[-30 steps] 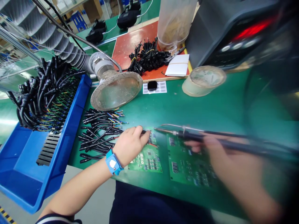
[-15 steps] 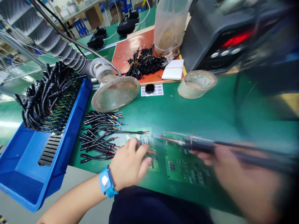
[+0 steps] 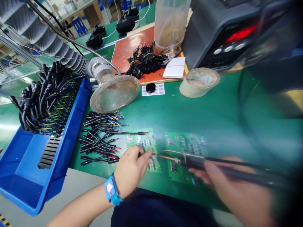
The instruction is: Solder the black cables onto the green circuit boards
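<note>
My left hand (image 3: 132,168), a blue strap at its wrist, pinches a short cable, mostly hidden by the fingers, over a green circuit board (image 3: 139,138). A red wire end shows past the fingertips. In my right hand (image 3: 229,183), somewhat blurred, is a soldering iron (image 3: 195,161) with a thin wire guide above its tip. The tip points left and meets or nearly meets the red wire end; contact is unclear. Beneath the iron lies a second circuit board (image 3: 180,173) with a digit display. Another black cable (image 3: 129,132) rests across the first board.
Loose black cables (image 3: 99,138) lie left of the boards. A blue bin (image 3: 19,157) holds many wired boards. A fume extractor hood (image 3: 115,94) hangs behind the cables. Further back are a tape roll (image 3: 199,83), a smartwatch (image 3: 151,88) and a soldering station (image 3: 217,41).
The soldering iron has moved down and left to the wire end at my left fingertips. My left fingers have drawn together, and the camera view has shifted slightly.
</note>
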Demonstrator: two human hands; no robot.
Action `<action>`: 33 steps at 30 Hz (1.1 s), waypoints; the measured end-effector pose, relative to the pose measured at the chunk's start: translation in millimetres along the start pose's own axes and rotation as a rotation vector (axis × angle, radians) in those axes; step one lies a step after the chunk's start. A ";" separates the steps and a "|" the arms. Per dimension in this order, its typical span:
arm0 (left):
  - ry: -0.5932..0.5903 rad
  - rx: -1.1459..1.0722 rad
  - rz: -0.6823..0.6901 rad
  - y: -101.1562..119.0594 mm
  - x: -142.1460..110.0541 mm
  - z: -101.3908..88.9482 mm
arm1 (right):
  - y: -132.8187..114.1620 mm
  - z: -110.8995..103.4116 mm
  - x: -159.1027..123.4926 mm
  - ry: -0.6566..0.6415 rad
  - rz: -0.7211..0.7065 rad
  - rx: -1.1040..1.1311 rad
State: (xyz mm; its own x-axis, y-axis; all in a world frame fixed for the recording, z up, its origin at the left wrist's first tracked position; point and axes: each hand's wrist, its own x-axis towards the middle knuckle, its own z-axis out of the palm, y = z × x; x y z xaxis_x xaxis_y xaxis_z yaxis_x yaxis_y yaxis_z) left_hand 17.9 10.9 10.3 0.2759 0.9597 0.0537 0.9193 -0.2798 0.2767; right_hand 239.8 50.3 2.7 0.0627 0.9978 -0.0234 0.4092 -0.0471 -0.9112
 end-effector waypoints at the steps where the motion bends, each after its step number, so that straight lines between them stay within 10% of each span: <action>1: 0.005 0.004 -0.002 0.1 -0.1 0.6 | -0.1 0.8 0.4 -0.004 -0.006 0.010; 19: 0.124 0.002 -0.065 6.1 5.1 4.1 | 9.5 -6.7 1.2 -0.028 -0.415 -0.224; 33: 0.143 -0.010 -0.014 2.0 4.1 5.6 | 8.1 -5.4 4.5 0.009 -0.398 -0.196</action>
State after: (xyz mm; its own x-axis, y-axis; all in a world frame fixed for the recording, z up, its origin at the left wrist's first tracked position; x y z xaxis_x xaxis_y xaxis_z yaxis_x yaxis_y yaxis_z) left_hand 22.4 14.2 5.7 0.2192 0.9578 0.1861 0.9198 -0.2665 0.2882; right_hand 248.3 54.2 -2.6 -0.1272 0.9397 0.3175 0.5678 0.3315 -0.7535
